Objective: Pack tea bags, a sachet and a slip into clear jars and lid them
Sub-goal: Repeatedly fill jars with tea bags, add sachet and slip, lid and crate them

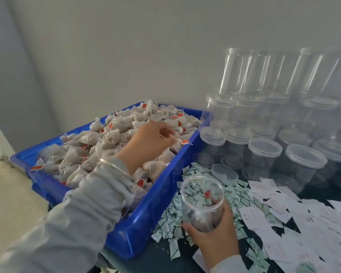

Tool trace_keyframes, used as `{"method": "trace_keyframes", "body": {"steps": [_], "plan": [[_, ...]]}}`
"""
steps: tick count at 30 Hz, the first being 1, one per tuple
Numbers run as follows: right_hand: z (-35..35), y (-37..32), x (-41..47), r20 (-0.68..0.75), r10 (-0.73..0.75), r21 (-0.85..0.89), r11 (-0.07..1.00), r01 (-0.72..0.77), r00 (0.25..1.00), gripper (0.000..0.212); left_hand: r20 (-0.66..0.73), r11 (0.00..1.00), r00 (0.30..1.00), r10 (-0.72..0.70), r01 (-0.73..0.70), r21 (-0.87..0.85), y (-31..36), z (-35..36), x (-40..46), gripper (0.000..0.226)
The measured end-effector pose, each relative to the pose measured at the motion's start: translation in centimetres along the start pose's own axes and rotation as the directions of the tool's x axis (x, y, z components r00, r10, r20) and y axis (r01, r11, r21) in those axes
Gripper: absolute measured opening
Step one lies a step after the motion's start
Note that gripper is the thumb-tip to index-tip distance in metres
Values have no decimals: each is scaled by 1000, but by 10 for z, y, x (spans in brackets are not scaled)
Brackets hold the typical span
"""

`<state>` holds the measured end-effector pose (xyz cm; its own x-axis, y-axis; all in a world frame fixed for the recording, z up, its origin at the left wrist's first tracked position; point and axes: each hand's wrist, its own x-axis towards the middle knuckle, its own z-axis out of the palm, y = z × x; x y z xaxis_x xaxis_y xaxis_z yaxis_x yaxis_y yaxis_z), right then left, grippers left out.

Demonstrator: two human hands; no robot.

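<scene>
A blue tray (138, 229) holds a heap of white tea bags (81, 152) with red tags. My left hand (148, 144) reaches over the heap near its right side, fingers curled and pinching at a tea bag's string or tag. My right hand (215, 239) grips an open clear jar (202, 201) just right of the tray, above the sachets; the jar has tea bags in its bottom and a red tag showing. Green-and-white sachets (169, 223) lie in a pile under the jar. White paper slips (280, 213) are scattered to the right.
Lidded clear jars (303, 164) stand in rows at the back right, with taller empty jars (234, 71) stacked behind them against the wall. A loose clear lid (224, 171) lies by the sachets. A pale ledge (8, 194) runs along the left.
</scene>
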<state>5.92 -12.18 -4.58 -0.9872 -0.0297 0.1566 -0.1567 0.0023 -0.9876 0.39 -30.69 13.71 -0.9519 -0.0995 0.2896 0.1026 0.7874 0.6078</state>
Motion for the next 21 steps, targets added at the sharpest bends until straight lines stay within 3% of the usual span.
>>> {"method": "trace_keyframes", "body": {"steps": [2,6,8,11,13,15,17,18,20,21], "plan": [[-2,0,-2,-2,19,-1,1000,-19,1000,104,-85,991,996,-23,34,126,-15,7,20,21],[-4,-5,-3,24,26,-78,997,-24,999,126,37,950,998,-57,43,309,-38,28,34,39],[-3,-7,-3,23,30,-91,995,-28,999,126,13,947,999,-49,43,319,-47,30,38,36],[-2,-7,-3,23,19,-84,996,-17,1000,110,-38,942,996,-81,89,323,-55,25,40,14],[-3,-7,-4,24,10,-62,998,-8,1000,108,-72,946,995,-76,94,310,-56,20,39,28],[-4,-8,-5,19,11,-48,999,-10,1000,116,-134,982,988,-77,99,164,-53,13,37,29],[-5,-9,-7,14,19,-43,999,-19,1000,120,-145,980,978,-148,125,-154,-47,8,35,23],[-5,-10,-7,8,17,-41,999,-16,1000,119,-110,914,976,-189,133,-384,-43,7,33,22],[-4,-11,-7,1,12,-43,999,-12,1000,117,32,609,976,-213,159,-777,-32,4,27,23],[-4,-11,-6,-4,13,-37,999,-13,1000,115,96,463,978,-186,174,-869,-28,2,23,23]]}}
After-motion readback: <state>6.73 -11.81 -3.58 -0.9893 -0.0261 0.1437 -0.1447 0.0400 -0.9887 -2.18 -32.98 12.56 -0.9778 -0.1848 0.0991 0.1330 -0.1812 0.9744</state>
